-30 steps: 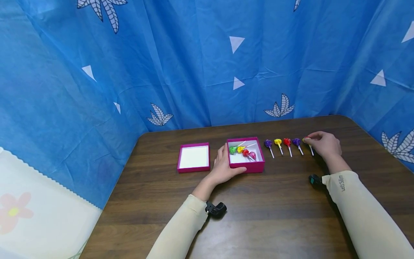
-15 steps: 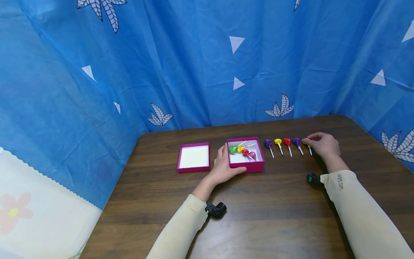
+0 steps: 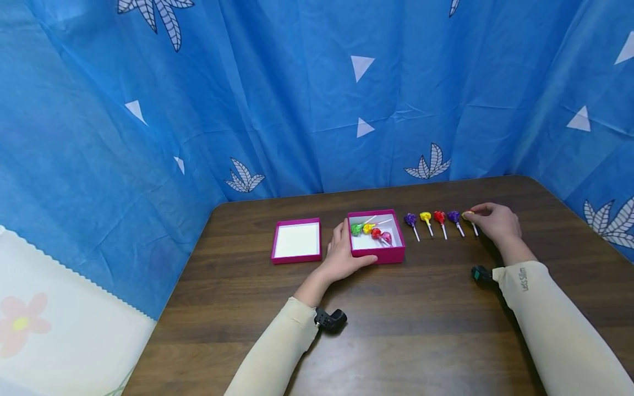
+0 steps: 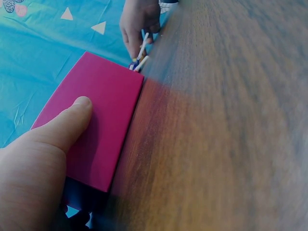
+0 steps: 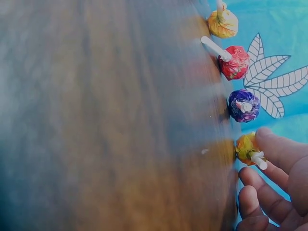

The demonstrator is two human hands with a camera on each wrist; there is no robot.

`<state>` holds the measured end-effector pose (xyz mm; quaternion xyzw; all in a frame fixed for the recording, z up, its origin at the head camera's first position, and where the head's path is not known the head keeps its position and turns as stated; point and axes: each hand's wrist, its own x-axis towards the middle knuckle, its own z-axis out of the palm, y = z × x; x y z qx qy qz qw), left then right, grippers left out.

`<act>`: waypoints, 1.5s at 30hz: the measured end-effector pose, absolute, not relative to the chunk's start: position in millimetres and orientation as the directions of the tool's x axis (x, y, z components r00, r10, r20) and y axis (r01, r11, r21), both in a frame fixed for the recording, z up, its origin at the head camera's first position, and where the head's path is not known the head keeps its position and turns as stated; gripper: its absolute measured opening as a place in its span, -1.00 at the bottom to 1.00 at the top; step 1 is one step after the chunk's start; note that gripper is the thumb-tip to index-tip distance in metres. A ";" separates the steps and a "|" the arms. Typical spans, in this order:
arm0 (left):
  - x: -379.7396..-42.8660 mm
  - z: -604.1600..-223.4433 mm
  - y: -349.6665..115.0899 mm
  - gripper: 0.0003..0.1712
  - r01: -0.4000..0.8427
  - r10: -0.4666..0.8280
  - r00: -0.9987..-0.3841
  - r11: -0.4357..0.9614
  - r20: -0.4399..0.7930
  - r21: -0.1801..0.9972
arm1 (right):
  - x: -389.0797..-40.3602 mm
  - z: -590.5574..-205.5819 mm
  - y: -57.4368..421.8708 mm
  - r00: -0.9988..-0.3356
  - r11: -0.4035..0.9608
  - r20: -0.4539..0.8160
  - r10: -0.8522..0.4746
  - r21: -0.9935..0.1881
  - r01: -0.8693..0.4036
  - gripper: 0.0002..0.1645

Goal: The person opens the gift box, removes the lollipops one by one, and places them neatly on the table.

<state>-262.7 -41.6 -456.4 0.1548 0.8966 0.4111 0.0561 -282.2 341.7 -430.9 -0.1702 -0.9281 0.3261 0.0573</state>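
My left hand [image 3: 342, 259] holds the near left corner of an open magenta box [image 3: 391, 255], its thumb on the front wall and the other fingers along the left side. Inside the box lie a green lollipop [image 3: 356, 229], a yellow one, a red one and a pink lollipop [image 3: 387, 237]. At the right end of a row of lollipops, my right hand [image 3: 497, 221] pinches the head of a yellow lollipop [image 5: 245, 148], its white stick pointing toward me. Beside it in the row are a purple lollipop [image 3: 454, 216], a red lollipop [image 3: 440, 216], a yellow one and another purple one.
The magenta box lid [image 3: 297, 241], white inside, lies upturned left of the left hand. A brown wooden table [image 3: 396, 335] carries everything. Behind its far edge hangs a blue patterned curtain [image 3: 297, 121].
My right hand has shifted slightly left with the end yellow lollipop, bringing it a little closer to the purple one. My left hand and the box have stayed in place.
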 end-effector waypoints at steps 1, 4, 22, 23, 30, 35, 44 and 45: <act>-262.3 -456.2 -41.5 0.39 0.230 0.323 -0.946 0.614 0.025 0.755 | -282.1 -431.2 342.2 -0.936 0.731 -0.004 0.351 -0.624 0.277 -0.31; -261.6 -455.7 -41.6 0.39 0.229 0.324 -0.946 0.614 0.023 0.756 | -281.6 -431.6 342.7 -0.938 0.732 -0.005 0.348 -0.624 0.275 -0.34; -262.3 -456.0 -41.1 0.39 0.235 0.320 -0.947 0.616 0.033 0.752 | -278.2 -429.0 343.3 -0.950 0.735 -0.006 0.312 -0.632 0.245 -0.33; -262.3 -455.9 -41.1 0.39 0.234 0.320 -0.947 0.616 0.032 0.752 | -278.1 -429.1 343.9 -0.951 0.735 -0.005 0.310 -0.632 0.244 -0.32; -262.3 -456.4 -41.8 0.39 0.235 0.325 -0.945 0.612 0.030 0.755 | -277.2 -429.3 345.8 -0.951 0.731 -0.017 0.307 -0.636 0.247 -0.26; -262.6 -457.2 -41.8 0.40 0.232 0.324 -0.946 0.617 0.026 0.752 | -275.2 -427.6 347.6 -0.950 0.732 -0.016 0.312 -0.633 0.252 -0.21; -262.9 -457.9 -41.6 0.40 0.225 0.319 -0.948 0.626 0.018 0.747 | -272.0 -416.5 345.7 -0.945 0.767 0.035 0.324 -0.596 0.240 -0.25; -262.9 -458.0 -41.6 0.40 0.225 0.318 -0.948 0.626 0.019 0.747 | -271.9 -414.5 344.6 -0.946 0.772 0.044 0.321 -0.591 0.234 -0.25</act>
